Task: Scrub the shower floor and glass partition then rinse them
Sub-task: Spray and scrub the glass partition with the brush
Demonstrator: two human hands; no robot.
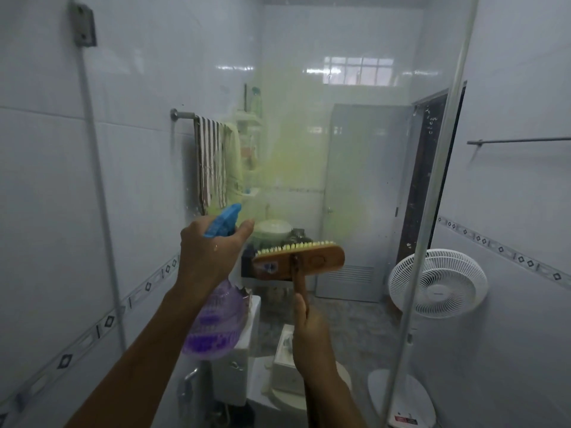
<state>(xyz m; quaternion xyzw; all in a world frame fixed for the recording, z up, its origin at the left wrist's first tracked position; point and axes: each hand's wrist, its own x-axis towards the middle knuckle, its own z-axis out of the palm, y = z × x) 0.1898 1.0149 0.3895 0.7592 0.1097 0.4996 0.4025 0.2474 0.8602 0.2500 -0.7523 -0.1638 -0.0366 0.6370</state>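
Fingers [244,227] around spray bottle [216,316] of purple liquid [210,342]

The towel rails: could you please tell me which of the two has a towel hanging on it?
The left-wall rail, which carries a striped towel; the right-wall rail is bare.

Left hand [210,251] grips a purple spray bottle [216,319] — right hand [312,338] holds a wooden scrub brush [299,257] against the yellow-smeared glass partition [309,143].
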